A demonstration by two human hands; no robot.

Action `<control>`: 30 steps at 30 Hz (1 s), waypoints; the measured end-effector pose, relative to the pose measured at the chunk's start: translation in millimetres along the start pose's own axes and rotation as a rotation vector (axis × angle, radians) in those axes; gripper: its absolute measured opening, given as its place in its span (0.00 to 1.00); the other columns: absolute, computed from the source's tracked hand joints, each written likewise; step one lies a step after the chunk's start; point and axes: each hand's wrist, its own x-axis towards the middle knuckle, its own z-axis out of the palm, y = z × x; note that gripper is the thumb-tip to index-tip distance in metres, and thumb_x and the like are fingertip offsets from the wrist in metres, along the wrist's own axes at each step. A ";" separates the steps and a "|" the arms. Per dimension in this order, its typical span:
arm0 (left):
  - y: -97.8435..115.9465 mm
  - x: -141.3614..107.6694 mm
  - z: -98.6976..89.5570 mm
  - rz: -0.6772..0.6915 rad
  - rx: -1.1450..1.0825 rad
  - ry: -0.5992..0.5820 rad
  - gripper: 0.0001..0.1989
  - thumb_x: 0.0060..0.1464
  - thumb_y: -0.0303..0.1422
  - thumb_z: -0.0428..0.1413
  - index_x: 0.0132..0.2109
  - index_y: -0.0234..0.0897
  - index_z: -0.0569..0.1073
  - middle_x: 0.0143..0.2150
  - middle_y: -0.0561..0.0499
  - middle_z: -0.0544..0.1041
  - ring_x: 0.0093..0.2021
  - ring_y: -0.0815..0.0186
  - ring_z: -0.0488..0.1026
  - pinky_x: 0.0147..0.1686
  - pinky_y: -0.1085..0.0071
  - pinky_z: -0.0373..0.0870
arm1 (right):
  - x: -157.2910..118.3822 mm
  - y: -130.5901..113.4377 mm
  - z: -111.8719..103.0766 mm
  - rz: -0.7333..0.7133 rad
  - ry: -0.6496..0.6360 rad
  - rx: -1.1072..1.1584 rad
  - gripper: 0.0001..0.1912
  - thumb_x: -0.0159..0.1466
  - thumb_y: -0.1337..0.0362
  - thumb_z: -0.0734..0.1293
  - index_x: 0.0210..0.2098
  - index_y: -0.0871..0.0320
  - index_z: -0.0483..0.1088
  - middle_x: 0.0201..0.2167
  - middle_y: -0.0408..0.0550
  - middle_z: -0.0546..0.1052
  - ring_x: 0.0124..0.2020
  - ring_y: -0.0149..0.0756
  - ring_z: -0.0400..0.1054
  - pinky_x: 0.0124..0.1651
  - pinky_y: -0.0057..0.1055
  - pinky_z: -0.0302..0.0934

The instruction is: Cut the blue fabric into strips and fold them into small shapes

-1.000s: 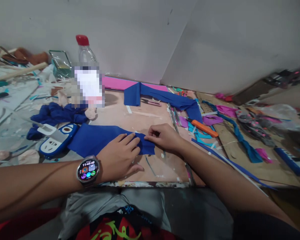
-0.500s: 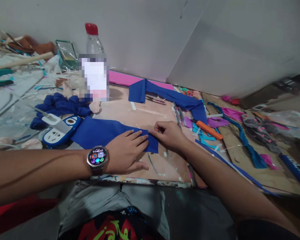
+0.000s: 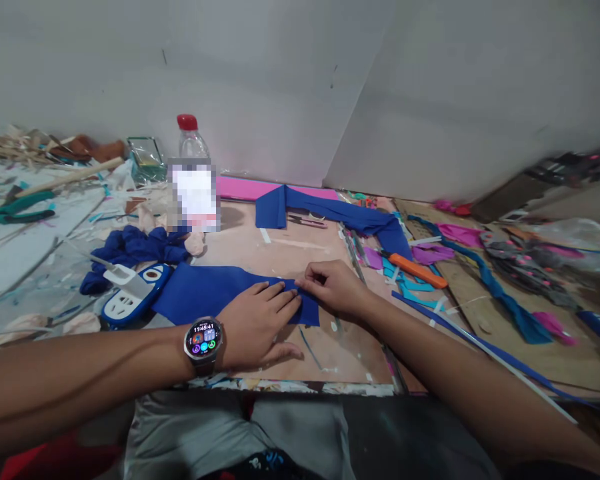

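While my left hand (image 3: 260, 320) lies flat with its fingers spread a little, pressing the blue fabric piece (image 3: 205, 290) to the worktop (image 3: 285, 250), the smartwatch (image 3: 203, 339) on that wrist reads 11:45:41 above three round coloured icons. Smaller characters on its face are too fine for me to make out. Some light blue lettering shows on my dark shirt (image 3: 265, 463), but I can't read it either. A white screen (image 3: 195, 193) before the red-capped bottle (image 3: 193, 143) is pixelated.

The fabric lies in front of me, just beside the blue-and-white power socket (image 3: 135, 297). It is royal blue, matte and mostly smooth, broad and slanted at its left end, narrowing to the right, with slight creases around my fingertips. My right hand (image 3: 337, 287) is curled narrow, thumb and forefinger pinching its upper edge near the right end. Farther back lies a folded blue strip (image 3: 340, 210), near an orange utility knife (image 3: 414, 268).
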 end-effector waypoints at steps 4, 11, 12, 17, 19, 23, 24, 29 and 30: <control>-3.1 3.0 -0.7 0.010 -0.022 -0.002 0.42 0.68 0.59 0.46 0.70 0.26 0.65 0.67 0.36 0.73 0.66 0.45 0.68 0.63 0.50 0.65 | 0.0 2.2 0.4 0.013 0.028 -0.005 0.20 0.67 0.53 0.69 0.23 0.57 0.68 0.19 0.40 0.70 0.23 0.29 0.59 0.29 0.28 0.50; -3.4 5.5 3.8 0.013 -0.028 0.005 0.40 0.68 0.58 0.46 0.68 0.27 0.69 0.66 0.37 0.74 0.66 0.44 0.68 0.64 0.48 0.65 | 1.4 6.7 -0.9 0.077 0.061 -0.040 0.19 0.67 0.53 0.70 0.25 0.58 0.70 0.21 0.41 0.72 0.24 0.30 0.61 0.30 0.28 0.51; -3.0 5.5 5.0 0.009 -0.033 0.009 0.40 0.68 0.58 0.46 0.68 0.27 0.68 0.67 0.36 0.73 0.67 0.43 0.67 0.64 0.48 0.65 | 1.4 6.7 -0.7 0.075 0.069 -0.027 0.19 0.67 0.53 0.70 0.25 0.58 0.71 0.20 0.41 0.71 0.24 0.30 0.61 0.30 0.28 0.50; -2.4 5.5 9.5 -0.002 -0.055 -0.002 0.45 0.67 0.61 0.44 0.70 0.24 0.65 0.71 0.34 0.68 0.71 0.43 0.63 0.71 0.48 0.57 | 0.8 5.4 1.1 0.061 0.086 0.064 0.19 0.66 0.53 0.70 0.25 0.58 0.71 0.20 0.40 0.69 0.24 0.29 0.58 0.29 0.27 0.50; -2.7 5.7 10.1 -0.006 -0.060 -0.020 0.45 0.67 0.61 0.43 0.71 0.24 0.64 0.72 0.34 0.67 0.73 0.43 0.62 0.72 0.48 0.54 | 0.6 4.8 1.7 0.063 0.086 0.088 0.18 0.66 0.53 0.70 0.25 0.58 0.71 0.20 0.39 0.69 0.24 0.29 0.58 0.29 0.27 0.50; -4.1 5.7 10.8 -0.021 -0.069 -0.052 0.46 0.67 0.62 0.41 0.73 0.25 0.61 0.75 0.34 0.62 0.75 0.44 0.58 0.74 0.48 0.50 | 0.8 4.7 2.3 0.060 0.090 0.136 0.20 0.66 0.51 0.70 0.25 0.59 0.71 0.20 0.40 0.69 0.24 0.29 0.58 0.29 0.27 0.51; -4.6 5.7 11.2 -0.024 -0.073 -0.057 0.47 0.67 0.62 0.41 0.74 0.25 0.60 0.75 0.35 0.61 0.76 0.43 0.57 0.75 0.48 0.49 | 1.1 5.1 2.4 0.062 0.086 0.159 0.20 0.66 0.50 0.70 0.25 0.59 0.71 0.21 0.41 0.70 0.25 0.29 0.58 0.29 0.28 0.52; -6.7 5.2 13.5 -0.038 -0.097 -0.070 0.48 0.67 0.63 0.40 0.75 0.27 0.57 0.77 0.37 0.57 0.78 0.45 0.52 0.76 0.49 0.46 | 2.6 7.8 3.4 0.091 0.072 0.265 0.23 0.65 0.46 0.70 0.26 0.60 0.73 0.22 0.41 0.70 0.25 0.30 0.59 0.30 0.28 0.54; -6.9 5.1 13.7 -0.040 -0.098 -0.066 0.48 0.67 0.63 0.40 0.76 0.28 0.57 0.77 0.37 0.56 0.78 0.45 0.51 0.76 0.49 0.46 | 2.8 8.2 3.4 0.099 0.073 0.281 0.23 0.65 0.46 0.69 0.26 0.60 0.73 0.22 0.42 0.71 0.26 0.30 0.60 0.31 0.28 0.54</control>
